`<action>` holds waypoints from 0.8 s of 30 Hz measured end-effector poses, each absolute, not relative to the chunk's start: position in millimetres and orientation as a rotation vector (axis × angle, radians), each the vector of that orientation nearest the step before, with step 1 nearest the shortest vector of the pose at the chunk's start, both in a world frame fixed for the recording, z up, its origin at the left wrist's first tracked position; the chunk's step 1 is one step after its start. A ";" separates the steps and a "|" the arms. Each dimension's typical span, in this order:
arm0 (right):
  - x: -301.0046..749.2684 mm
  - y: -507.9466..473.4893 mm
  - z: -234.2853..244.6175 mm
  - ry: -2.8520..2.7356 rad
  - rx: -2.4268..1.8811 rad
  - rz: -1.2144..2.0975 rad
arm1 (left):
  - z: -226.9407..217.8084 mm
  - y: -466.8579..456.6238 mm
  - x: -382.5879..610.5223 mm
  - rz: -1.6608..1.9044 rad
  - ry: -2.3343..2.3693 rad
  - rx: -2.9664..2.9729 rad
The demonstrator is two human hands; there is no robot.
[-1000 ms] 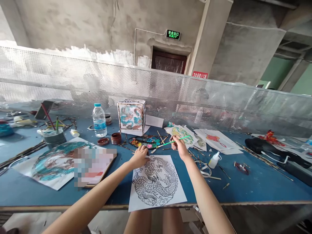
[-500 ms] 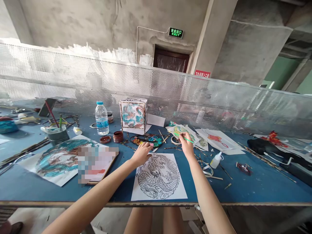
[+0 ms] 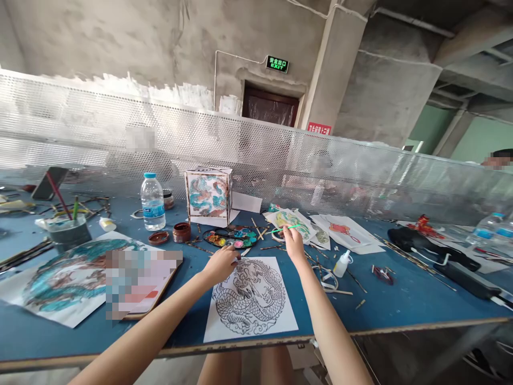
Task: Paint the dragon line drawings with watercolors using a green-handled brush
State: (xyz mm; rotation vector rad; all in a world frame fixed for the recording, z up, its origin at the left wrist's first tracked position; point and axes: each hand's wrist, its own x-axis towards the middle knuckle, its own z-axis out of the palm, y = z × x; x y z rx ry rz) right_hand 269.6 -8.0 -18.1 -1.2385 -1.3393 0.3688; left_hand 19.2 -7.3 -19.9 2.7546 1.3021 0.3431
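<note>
My right hand (image 3: 293, 241) pinches a thin green paintbrush (image 3: 289, 228) beyond the top right corner of a black-line dragon drawing (image 3: 250, 297). The sheet lies at the near edge of the blue table (image 3: 401, 299). My left hand (image 3: 223, 262) rests with curled fingers on the sheet's top left corner, just in front of a paint palette (image 3: 229, 238) with several colour wells. Whether the left fingers hold anything is not visible.
A painted paper box (image 3: 208, 195), a water bottle (image 3: 152, 201) and two small brown paint jars (image 3: 181, 231) stand behind the palette. A coloured dragon sheet (image 3: 56, 272) lies left, more painted sheets (image 3: 344, 231) and a glue bottle (image 3: 341, 263) right. A perforated metal screen (image 3: 280, 160) backs the table.
My right hand turned the brush from pointing left at the palette to held up past the drawing's corner. The left hand stayed on the sheet's corner. The view swung slightly right.
</note>
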 end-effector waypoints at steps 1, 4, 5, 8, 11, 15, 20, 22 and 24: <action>269.6 -9.3 -16.9 -1.339 -1.238 0.329 | -20.0 -6.0 19.1 0.342 1.304 2.758; 267.7 -14.2 -11.8 -1.388 -1.236 0.229 | -18.3 -3.2 18.3 0.314 1.306 2.753; 266.9 -15.7 -10.2 -1.415 -1.235 0.205 | -16.6 -3.6 17.4 0.305 1.298 2.750; 265.3 -18.5 -7.7 -1.474 -1.224 0.177 | -7.8 -12.4 12.0 0.346 1.216 2.747; 263.9 -18.2 -9.2 -1.461 -1.215 0.163 | 5.9 -30.8 3.9 0.463 1.082 2.720; 261.6 -14.8 -8.3 -1.469 -1.231 0.163 | 26.1 -46.1 -6.3 0.414 1.076 2.706; 273.7 -11.9 14.4 -1.456 -1.312 0.173 | 36.6 -31.0 -31.7 0.063 1.442 2.773; 282.7 -11.9 25.4 -1.515 -1.365 0.191 | 33.6 -25.1 -50.7 -0.050 1.577 2.730; 289.9 -11.2 32.4 -1.582 -1.364 0.208 | 28.7 -23.4 -69.4 -0.001 1.626 2.694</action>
